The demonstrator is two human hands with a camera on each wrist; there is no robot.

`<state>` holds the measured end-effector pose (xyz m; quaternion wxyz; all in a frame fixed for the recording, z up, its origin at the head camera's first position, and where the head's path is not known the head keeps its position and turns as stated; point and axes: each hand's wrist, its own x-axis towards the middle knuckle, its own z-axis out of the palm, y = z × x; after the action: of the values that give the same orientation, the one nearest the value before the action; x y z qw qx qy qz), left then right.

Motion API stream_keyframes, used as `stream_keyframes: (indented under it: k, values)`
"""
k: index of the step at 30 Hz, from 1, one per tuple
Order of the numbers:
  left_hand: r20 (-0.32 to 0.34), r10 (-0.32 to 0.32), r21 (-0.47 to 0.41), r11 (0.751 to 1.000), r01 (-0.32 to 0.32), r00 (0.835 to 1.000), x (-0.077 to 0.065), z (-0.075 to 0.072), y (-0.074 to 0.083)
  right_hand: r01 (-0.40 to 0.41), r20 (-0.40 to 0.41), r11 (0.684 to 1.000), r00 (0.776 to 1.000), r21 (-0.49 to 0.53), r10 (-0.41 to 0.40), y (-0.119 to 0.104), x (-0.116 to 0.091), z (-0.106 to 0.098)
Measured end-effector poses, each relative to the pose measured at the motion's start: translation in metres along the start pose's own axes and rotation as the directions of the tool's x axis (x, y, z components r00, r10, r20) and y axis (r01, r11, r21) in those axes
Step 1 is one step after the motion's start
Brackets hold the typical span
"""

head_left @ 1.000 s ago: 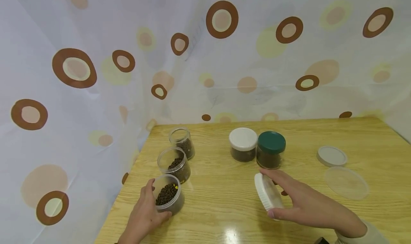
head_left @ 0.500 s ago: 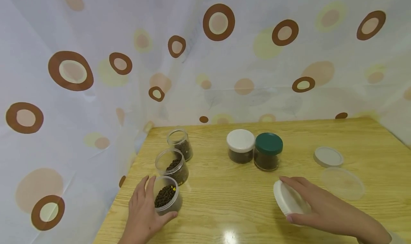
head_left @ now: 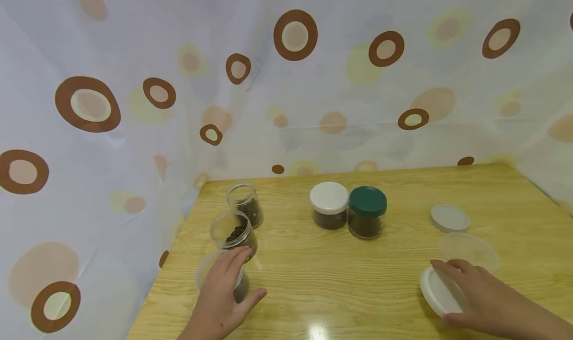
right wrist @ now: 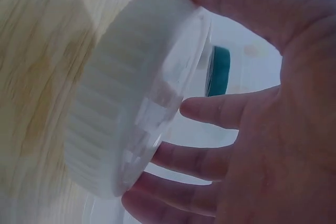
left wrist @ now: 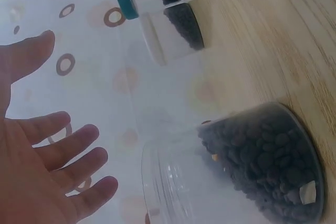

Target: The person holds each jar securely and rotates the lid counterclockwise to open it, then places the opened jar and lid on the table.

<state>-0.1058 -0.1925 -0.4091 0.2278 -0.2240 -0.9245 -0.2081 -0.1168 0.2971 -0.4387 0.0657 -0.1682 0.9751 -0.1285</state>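
In the head view, my right hand (head_left: 483,293) grips a white ribbed lid (head_left: 440,290) by its edge, tilted low over the table's right side. The right wrist view shows thumb and fingertips on opposite parts of the lid's rim. My left hand (head_left: 224,295) hovers over the nearest clear jar (head_left: 242,286) at left, partly hiding it. Its fingers are spread and hold nothing, apart from the jar in the left wrist view. Dark pellets (left wrist: 262,156) partly fill that jar. Behind it stand two more lidless jars, a middle one (head_left: 224,230) and a far one (head_left: 250,208), also with dark pellets.
A white-lidded jar (head_left: 329,201) and a green-lidded jar (head_left: 367,208) stand side by side at the back middle. At right lie a pale flat lid (head_left: 449,218) and a translucent disc (head_left: 470,250), just beyond my right hand. A spotted curtain (head_left: 250,106) surrounds the wooden table.
My left hand has let go of the nearest jar's side and risen over it. My right hand has carried the white lid rightward and lower, close to the translucent disc.
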Motion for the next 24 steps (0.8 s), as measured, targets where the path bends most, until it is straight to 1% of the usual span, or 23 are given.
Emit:
stream_keyframes:
  k: [3, 7, 10, 13, 15, 18, 24]
  values:
    - [0.001, 0.006, 0.004, 1.0, -0.006, 1.0, 0.001, 0.003, 0.001, -0.027, 0.02, 1.0, 0.999, -0.006, 0.027, 0.013, -0.008, 0.001]
    - [0.025, -0.034, 0.004, 0.999, 0.034, 0.999, 0.0, 0.005, 0.003, -0.068, 0.049, 0.998, 0.996, -0.019, 0.069, 0.028, -0.017, 0.002]
    - [0.049, -0.075, -0.007, 0.997, 0.075, 0.996, 0.0, 0.005, 0.005, -0.089, 0.038, 0.995, 0.995, -0.034, 0.09, 0.035, -0.022, 0.005]
    - [0.065, -0.097, -0.021, 0.995, 0.099, 0.993, -0.001, 0.006, 0.007, -0.104, 0.015, 0.993, 0.994, -0.049, 0.105, 0.04, -0.026, 0.007]
    - [0.068, -0.1, -0.028, 0.994, 0.103, 0.993, -0.001, 0.007, 0.008, -0.111, 0.005, 0.993, 0.994, -0.051, 0.111, 0.043, -0.028, 0.008]
    - [0.076, -0.105, -0.032, 0.994, 0.108, 0.992, -0.001, 0.008, 0.008, -0.118, 0.011, 0.992, 0.993, -0.04, 0.118, 0.045, -0.028, 0.01]
    - [0.122, -0.145, -0.037, 0.988, 0.151, 0.982, 0.0, 0.011, 0.01, -0.133, 0.03, 0.991, 0.991, -0.013, 0.134, 0.051, -0.024, 0.011]
